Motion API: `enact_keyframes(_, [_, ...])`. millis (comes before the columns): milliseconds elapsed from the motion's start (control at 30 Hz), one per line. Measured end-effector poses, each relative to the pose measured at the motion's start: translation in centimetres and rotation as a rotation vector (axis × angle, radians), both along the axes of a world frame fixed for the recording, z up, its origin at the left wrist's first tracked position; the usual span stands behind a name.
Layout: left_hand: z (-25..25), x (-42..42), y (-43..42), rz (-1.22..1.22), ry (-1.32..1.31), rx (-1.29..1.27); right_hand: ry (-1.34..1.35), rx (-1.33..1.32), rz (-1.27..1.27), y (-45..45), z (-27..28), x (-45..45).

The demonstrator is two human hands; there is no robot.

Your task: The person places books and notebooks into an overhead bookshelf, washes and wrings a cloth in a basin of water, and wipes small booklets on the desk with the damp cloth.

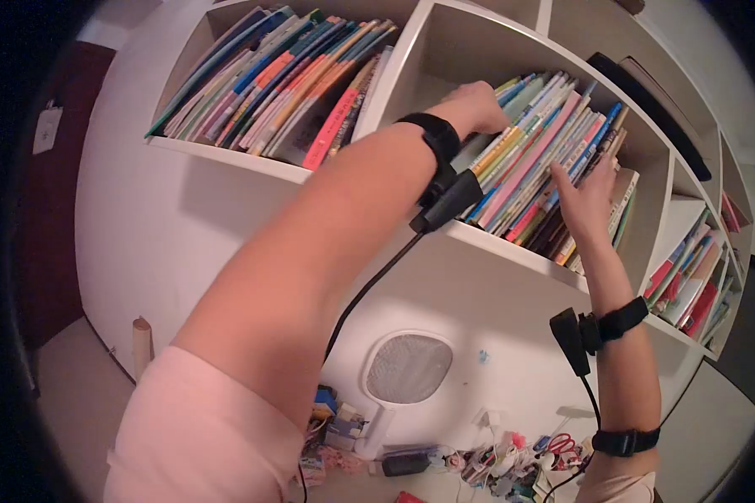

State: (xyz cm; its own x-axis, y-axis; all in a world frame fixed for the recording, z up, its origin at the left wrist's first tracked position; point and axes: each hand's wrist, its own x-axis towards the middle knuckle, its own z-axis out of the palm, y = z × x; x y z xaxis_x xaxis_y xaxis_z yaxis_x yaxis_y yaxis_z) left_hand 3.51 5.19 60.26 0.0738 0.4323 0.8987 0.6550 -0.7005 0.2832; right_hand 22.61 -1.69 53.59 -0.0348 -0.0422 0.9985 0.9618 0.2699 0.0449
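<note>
My left hand reaches into the middle shelf compartment and lies against the left end of a leaning row of thin books. Its fingers are bent out of sight behind the wrist and the books, so its grip is hidden. At the right part of the same row, my right hand rests on the book spines with thumb and fingers spread apart. The books tilt to the right at their tops. Both forearms carry black straps with small devices and cables.
Another compartment at the upper left holds leaning books. More books stand in the right compartments. Below are an electric swatter, red scissors and many small items on a desk. The white shelf edge runs beneath the row.
</note>
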Motion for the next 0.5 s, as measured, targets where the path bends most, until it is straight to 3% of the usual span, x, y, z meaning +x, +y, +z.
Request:
enact_keyframes(200, [-1.9, -1.1, -1.8, 0.01, -0.059, 0.249, -0.11, -0.045, 0.118, 1.6, -0.1, 0.7])
enact_keyframes(333, [-2.4, -0.8, -2.0, -0.005, -0.147, 0.414, 0.028, -0.147, 0.092, 2.4, 0.0, 0.1])
enact_keyframes(500, [-1.0, -0.4, 0.4, 0.072, -0.135, 0.443, 0.033, 0.053, 0.067, 5.5, 0.5, -1.4])
